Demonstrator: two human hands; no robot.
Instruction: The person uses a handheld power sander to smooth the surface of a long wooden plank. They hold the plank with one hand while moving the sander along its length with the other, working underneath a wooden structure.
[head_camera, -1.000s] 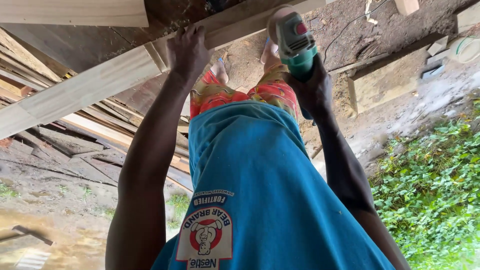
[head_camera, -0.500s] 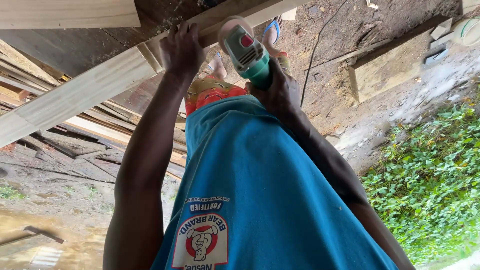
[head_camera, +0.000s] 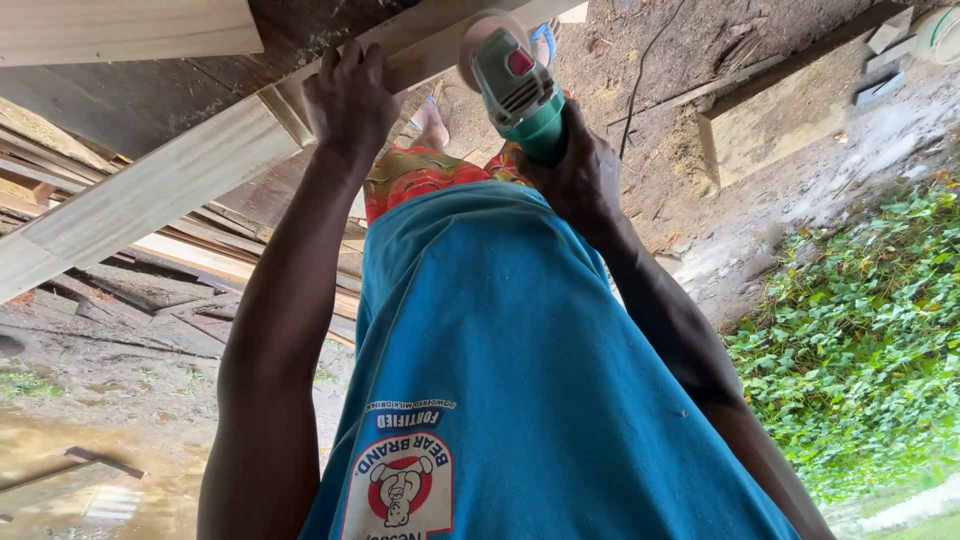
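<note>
The left hand (head_camera: 352, 98) lies palm down on a long pale wooden plank (head_camera: 160, 190), its fingers spread over the far edge and closed down against the wood. The plank runs from the lower left of the view up toward the top middle. The right hand (head_camera: 572, 172) is wrapped tight around the green body of a handheld power sander (head_camera: 515, 88), whose grey head with a red switch faces the camera. The tool's round pad sits against the plank just beside the left hand; whether the pad truly touches the wood is hard to tell, since the grey housing hides the contact. A blue T-shirt (head_camera: 500, 350) with a round printed emblem fills the lower middle of the view, with bright patterned shorts (head_camera: 420, 175) showing beyond it. More loose boards (head_camera: 150, 250) lie stacked at the left under the plank. A black cable (head_camera: 640, 80) trails over the dirt ground, and green leafy plants (head_camera: 860, 330) grow at the right.
</note>
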